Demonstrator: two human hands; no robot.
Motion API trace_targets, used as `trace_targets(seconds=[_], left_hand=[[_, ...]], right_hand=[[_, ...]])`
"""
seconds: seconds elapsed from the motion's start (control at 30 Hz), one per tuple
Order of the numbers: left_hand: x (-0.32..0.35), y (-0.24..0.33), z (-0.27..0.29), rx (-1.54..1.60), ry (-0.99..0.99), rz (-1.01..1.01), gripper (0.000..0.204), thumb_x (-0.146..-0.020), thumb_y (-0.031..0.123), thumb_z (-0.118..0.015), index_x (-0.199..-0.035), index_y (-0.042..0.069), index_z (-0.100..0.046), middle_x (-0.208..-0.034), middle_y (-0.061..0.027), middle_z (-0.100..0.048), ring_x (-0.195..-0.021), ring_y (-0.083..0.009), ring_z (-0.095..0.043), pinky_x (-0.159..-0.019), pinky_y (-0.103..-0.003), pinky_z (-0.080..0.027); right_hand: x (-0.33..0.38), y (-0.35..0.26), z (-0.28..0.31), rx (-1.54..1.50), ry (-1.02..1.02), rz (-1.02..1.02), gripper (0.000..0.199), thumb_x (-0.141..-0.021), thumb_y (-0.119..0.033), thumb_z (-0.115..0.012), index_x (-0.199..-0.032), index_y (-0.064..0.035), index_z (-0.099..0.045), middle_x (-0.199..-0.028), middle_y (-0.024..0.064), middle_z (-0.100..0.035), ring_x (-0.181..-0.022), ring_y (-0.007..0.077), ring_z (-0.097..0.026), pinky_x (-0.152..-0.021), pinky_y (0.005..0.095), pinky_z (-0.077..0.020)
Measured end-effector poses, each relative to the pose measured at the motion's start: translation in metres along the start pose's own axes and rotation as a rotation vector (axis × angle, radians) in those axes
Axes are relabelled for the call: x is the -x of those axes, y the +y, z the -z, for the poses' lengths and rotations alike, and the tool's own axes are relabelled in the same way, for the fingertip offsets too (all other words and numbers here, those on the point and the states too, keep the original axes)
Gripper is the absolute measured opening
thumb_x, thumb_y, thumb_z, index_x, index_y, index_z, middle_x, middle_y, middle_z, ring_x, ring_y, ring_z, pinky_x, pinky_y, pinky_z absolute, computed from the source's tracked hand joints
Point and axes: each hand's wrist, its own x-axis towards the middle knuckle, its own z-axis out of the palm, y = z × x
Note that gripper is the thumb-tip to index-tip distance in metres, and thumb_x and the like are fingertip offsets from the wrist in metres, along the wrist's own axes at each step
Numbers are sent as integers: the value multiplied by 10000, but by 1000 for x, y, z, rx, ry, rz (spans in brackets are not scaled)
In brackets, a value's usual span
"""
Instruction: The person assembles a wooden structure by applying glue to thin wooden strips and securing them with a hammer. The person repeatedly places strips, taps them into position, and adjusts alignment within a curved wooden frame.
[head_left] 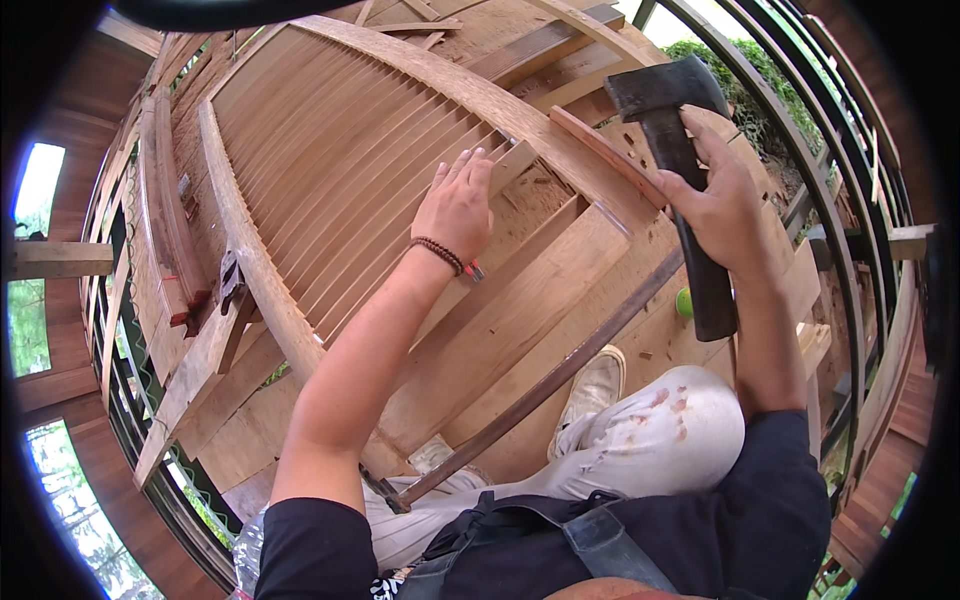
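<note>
while the right hand [722,205] grips the axe [691,230] high on its handle, right of the frame [232,212], the left hand [455,208] lies open (palm down) at the slats [350,150]; best keep it steady, clear of the axe.

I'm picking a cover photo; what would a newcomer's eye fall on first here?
Probably the dark axe at upper right, in the right hand. Next comes the slatted wooden panel reaching from upper left to the middle, with the left hand at its slats. The stained pale trousers stand out at lower centre.
</note>
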Motion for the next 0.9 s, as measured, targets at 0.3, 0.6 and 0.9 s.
trace_targets(seconds=[0.3, 0.6, 0.9], left_hand=[[12, -9, 4, -39, -6, -46, 516, -889, -1, -608, -1387, -19, -473, -1587, -240, -454, -1516, -358, -389, -1257, -493, -334], [15, -5, -1, -54, -49, -74, 421, -979, 20, -469, -1396, -43, -470, -1591, -255, -443, -1523, -351, -386, -1274, -492, -295], [11, -6, -4, -75, -75, -93, 450, -980, 27, -463, -1425, -32, -428, -1608, -266, -409, -1525, -390, -369, -1267, -527, -290]], right_hand=[[29, -28, 19, -209, 48, -202, 573, -895, -44, -721, -1430, 51, -540, -1073, 100, -688, -752, 91, -636, -644, 235, -527], [133, 40, 80, 23, 548, -400, 596, -962, -26, -708, -1485, 93, -447, -1108, 136, -674, -791, 128, -657, -680, 270, -538], [309, 82, 28, 385, 672, -728, 676, -920, -31, -726, -1508, 95, -417, -1414, 255, -573, -1308, 313, -578, -1111, 410, -455]])
